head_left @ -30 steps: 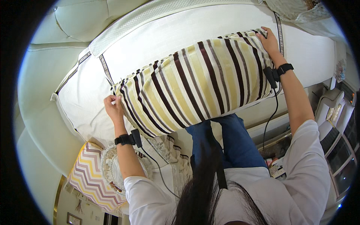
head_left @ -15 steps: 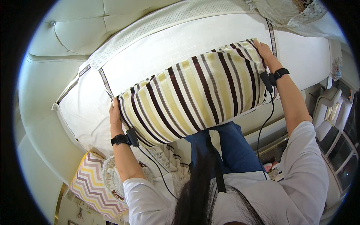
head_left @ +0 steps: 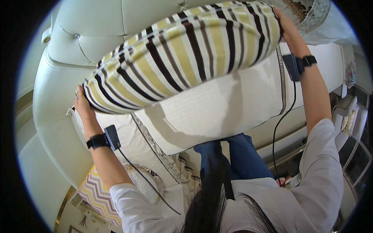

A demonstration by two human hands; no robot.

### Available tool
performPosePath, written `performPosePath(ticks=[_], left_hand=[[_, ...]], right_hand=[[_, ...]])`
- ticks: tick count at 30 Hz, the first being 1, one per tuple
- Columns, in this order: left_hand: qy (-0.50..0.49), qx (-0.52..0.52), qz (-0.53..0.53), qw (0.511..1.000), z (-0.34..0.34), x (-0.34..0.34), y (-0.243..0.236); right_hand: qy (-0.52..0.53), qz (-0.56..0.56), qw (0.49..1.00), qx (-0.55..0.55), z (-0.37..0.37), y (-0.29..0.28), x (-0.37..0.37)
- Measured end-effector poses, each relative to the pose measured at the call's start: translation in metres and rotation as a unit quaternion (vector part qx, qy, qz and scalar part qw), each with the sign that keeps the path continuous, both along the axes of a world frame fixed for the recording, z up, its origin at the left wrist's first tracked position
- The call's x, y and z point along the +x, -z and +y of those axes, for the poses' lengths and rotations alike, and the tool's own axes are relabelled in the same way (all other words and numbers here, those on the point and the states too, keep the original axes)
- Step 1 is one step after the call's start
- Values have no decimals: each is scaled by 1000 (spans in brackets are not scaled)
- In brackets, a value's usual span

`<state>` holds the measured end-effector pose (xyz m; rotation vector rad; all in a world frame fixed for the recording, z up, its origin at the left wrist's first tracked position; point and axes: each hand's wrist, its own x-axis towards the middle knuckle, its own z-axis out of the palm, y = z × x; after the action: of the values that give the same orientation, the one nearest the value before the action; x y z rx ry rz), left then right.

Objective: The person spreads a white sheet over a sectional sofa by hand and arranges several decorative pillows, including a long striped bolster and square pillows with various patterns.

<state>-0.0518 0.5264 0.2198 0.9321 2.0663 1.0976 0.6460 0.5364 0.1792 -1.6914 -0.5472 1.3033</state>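
A large striped cushion (head_left: pixel 182 58) in yellow, white and dark brown is held up above the white sofa seat, between my two arms. At its left end my left hand (head_left: pixel 82 103) is closed on the edge, fingers partly hidden behind the fabric. My right hand (head_left: pixel 286 25) grips the far right end, its fingertips hidden too. The cushion's zipped or piped long edge faces up, near the backrest. Its shadow and those of my arms fall on the pale seat cover (head_left: pixel 206 105) below.
The tufted cream backrest (head_left: pixel 97 35) rises behind. A zigzag cushion (head_left: pixel 97 194) and a round lace cushion (head_left: pixel 143 184) lie at lower left. Lace-trimmed fabric (head_left: pixel 316 19) sits at far right. Black cables run from both wrist straps. A chair (head_left: pixel 345 110) stands at right.
The striped cushion has gone up and away from me, tilting so its long edge shows. Both hands moved with it, the left one outward. More of the seat cover is uncovered.
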Motion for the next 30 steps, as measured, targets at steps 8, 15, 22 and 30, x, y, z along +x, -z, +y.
performPosePath(ticks=[8, 15, 22, 30], left_hand=[[9, 113, -168, 979, 29, -23, 40], [93, 156, -266, 947, -101, -24, -6], [109, -161, -203, 960, -268, 11, 89], [0, -137, -168, 976, -195, -7, 125]], right_hand=[[4, 26, 996, 85, 0, -36, -85], [158, 130, 968, 146, -78, -45, -70], [-71, 58, 992, -83, -254, 34, -37], [-30, -92, 990, -98, -177, 85, -38]])
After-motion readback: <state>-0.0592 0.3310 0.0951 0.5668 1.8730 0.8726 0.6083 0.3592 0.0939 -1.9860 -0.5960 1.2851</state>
